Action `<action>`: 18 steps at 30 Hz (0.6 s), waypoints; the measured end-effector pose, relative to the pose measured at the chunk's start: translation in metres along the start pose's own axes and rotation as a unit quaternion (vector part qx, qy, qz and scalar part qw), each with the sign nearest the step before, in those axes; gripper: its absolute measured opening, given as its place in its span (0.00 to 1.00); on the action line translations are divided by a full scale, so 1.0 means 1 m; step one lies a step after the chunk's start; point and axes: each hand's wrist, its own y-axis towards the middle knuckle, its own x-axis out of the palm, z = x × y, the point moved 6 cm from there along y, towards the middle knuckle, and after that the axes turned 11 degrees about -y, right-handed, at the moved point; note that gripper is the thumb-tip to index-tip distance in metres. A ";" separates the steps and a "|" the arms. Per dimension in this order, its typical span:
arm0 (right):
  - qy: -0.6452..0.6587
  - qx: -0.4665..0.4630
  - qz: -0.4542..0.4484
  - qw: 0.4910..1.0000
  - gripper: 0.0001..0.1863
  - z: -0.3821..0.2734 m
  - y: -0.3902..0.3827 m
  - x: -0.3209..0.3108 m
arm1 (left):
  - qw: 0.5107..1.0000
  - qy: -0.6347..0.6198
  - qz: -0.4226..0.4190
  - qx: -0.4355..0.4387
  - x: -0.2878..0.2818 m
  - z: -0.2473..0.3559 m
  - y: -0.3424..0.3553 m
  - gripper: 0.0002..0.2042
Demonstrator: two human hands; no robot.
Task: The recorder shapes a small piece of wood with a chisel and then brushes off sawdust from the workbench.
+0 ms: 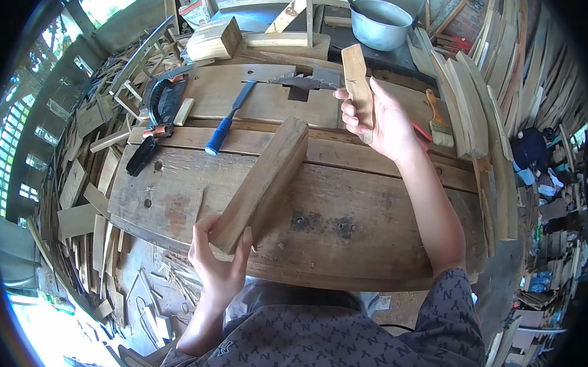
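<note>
My left hand grips the near end of a long squared wooden block, thumb and fingers on opposite sides. The block slants away to the right over the worn wooden workbench. Raised above the bench's far right part, my right hand holds a short flat piece of wood upright between thumb and fingers. Just left of that piece, a toothed circular saw blade sticks up through a slot in the bench. A chisel with a blue handle lies left of the block's far end.
At the bench's far left lie a black tool with a curved handle and a small wood strip. A paintbrush rests at the right. A metal pot and a thick timber block stand behind. Stacked boards line the right side.
</note>
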 end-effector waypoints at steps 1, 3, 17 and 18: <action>0.001 0.001 -0.001 1.000 0.29 0.000 0.001 0.000 | 1.000 0.000 -0.002 -0.003 0.000 0.000 0.000 0.23; 0.002 0.010 -0.001 1.000 0.30 0.002 0.002 0.002 | 1.000 0.002 -0.004 -0.008 -0.001 -0.001 -0.001 0.23; -0.006 0.033 0.000 0.999 0.30 0.006 0.002 -0.007 | 0.998 -0.052 -0.008 -0.032 0.002 -0.008 -0.005 0.24; -0.007 0.039 0.005 0.999 0.30 0.008 0.001 -0.008 | 0.998 -0.057 -0.007 -0.031 0.001 -0.009 -0.006 0.24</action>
